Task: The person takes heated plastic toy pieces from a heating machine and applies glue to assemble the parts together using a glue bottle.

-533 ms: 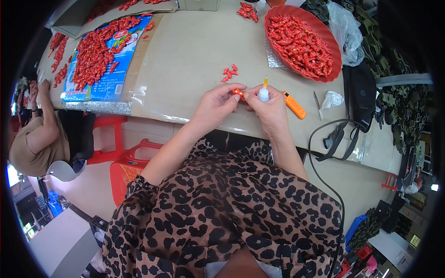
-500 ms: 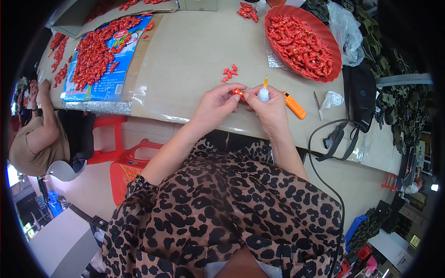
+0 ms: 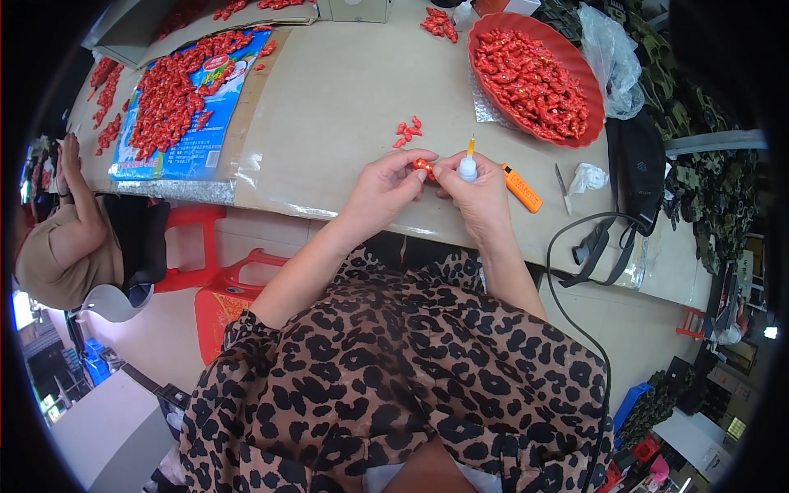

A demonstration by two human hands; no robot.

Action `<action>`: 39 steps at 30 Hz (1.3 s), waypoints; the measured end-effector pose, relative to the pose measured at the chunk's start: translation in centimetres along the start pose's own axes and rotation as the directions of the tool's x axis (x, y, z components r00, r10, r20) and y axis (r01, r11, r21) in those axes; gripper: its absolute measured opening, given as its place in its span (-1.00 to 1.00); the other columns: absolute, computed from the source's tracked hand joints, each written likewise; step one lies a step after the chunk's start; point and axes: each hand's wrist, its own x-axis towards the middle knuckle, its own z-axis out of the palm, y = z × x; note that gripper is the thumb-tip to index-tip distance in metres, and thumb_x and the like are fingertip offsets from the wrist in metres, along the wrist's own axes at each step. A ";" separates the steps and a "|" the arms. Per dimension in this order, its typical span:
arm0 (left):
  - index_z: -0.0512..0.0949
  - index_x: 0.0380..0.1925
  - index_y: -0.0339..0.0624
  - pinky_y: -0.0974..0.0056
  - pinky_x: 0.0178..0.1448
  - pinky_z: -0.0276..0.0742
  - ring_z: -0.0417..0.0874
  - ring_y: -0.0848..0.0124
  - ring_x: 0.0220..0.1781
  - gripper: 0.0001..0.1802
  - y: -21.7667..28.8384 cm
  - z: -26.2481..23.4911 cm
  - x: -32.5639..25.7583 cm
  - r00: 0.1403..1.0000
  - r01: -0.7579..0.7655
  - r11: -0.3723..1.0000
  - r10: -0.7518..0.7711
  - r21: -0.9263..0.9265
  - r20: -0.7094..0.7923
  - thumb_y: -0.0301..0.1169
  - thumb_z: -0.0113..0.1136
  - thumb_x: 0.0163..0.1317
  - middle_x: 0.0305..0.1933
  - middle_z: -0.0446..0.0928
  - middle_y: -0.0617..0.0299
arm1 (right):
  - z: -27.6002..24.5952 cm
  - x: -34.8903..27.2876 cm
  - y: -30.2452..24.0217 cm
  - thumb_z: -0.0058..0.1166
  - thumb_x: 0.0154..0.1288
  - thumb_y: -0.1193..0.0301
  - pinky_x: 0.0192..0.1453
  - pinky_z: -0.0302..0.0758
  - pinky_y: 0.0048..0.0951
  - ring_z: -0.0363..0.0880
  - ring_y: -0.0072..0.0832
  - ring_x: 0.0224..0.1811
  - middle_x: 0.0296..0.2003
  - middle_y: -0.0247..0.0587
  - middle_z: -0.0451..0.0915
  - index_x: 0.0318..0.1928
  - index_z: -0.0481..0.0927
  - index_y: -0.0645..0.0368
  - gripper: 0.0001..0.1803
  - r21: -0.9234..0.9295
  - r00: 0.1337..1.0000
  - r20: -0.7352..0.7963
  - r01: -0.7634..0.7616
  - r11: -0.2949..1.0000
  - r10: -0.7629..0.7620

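Left hand (image 3: 382, 191): pinching red piece (image 3: 422, 164) | Right hand (image 3: 478, 191): same pinch, white bottle (image 3: 467, 169) cradled | Axis: roughly left-right between hands, upper centre

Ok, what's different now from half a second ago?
The co-worker's hand, at the far left, has shifted slightly leftward. The wearer's grips are unchanged: left hand and right hand still pinch the small red piece, the right also holding the white bottle. The red bowl and orange object stayed put.
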 end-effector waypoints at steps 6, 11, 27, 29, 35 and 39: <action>0.39 -0.16 -0.33 0.52 -0.28 0.32 0.36 0.59 -0.42 -0.76 0.1 0.1 0.0 1.000 0.006 1.000 -0.006 0.004 0.001 -0.58 -0.12 0.14 -0.38 0.40 0.29 | -0.1 0.0 0.2 0.07 -0.04 0.55 -0.55 0.26 -0.74 0.34 -0.76 -0.60 -0.60 -0.37 0.45 -0.50 0.46 0.29 -0.92 -0.006 1.000 -0.002 0.002 1.000 -0.002; 0.39 -0.16 -0.33 0.52 -0.28 0.32 0.36 0.59 -0.42 -0.76 0.1 0.1 0.0 1.000 0.001 1.000 -0.001 0.012 0.002 -0.58 -0.12 0.14 -0.38 0.40 0.28 | -0.1 0.0 0.2 0.07 -0.03 0.54 -0.54 0.26 -0.74 0.34 -0.76 -0.60 -0.61 -0.38 0.45 -0.50 0.46 0.29 -0.92 -0.019 1.000 -0.006 0.004 1.000 -0.004; 0.39 -0.14 -0.31 0.55 -0.30 0.33 0.37 0.63 -0.44 -0.74 0.4 -0.9 0.8 0.999 0.037 0.994 -0.032 -0.104 0.044 -0.52 -0.09 0.14 -0.36 0.42 0.32 | -1.0 0.5 -0.3 0.09 0.04 0.46 -0.46 0.35 -0.72 0.42 -0.72 -0.50 -0.51 -0.34 0.53 -0.38 0.52 0.26 -0.86 0.019 0.989 0.138 0.043 0.999 -0.045; 0.39 -0.14 -0.32 0.55 -0.30 0.33 0.38 0.63 -0.44 -0.74 0.5 -0.9 0.9 0.998 0.043 0.992 -0.037 -0.117 0.050 -0.52 -0.09 0.14 -0.36 0.42 0.32 | -0.9 0.5 -0.3 0.08 0.04 0.47 -0.47 0.34 -0.73 0.41 -0.74 -0.50 -0.51 -0.34 0.52 -0.38 0.52 0.26 -0.87 -0.002 0.990 0.125 0.065 0.998 -0.064; 0.39 -0.15 -0.33 0.54 -0.30 0.34 0.38 0.62 -0.44 -0.74 0.5 -0.8 0.8 0.998 0.028 0.993 -0.022 -0.113 0.051 -0.52 -0.08 0.14 -0.36 0.43 0.31 | -0.7 0.4 0.5 0.05 0.07 0.50 -0.44 0.32 -0.74 0.39 -0.74 -0.48 -0.52 -0.35 0.50 -0.40 0.50 0.29 -0.90 0.004 0.974 0.122 0.193 0.981 -0.192; 0.40 -0.16 -0.32 0.53 -0.29 0.33 0.38 0.62 -0.44 -0.75 0.5 -0.9 0.6 0.998 0.036 0.994 -0.031 -0.105 0.053 -0.53 -0.08 0.14 -0.39 0.42 0.32 | -0.6 0.3 0.7 0.04 0.07 0.53 -0.43 0.32 -0.74 0.38 -0.74 -0.48 -0.51 -0.34 0.50 -0.42 0.49 0.30 -0.93 0.010 0.966 0.133 0.221 0.975 -0.220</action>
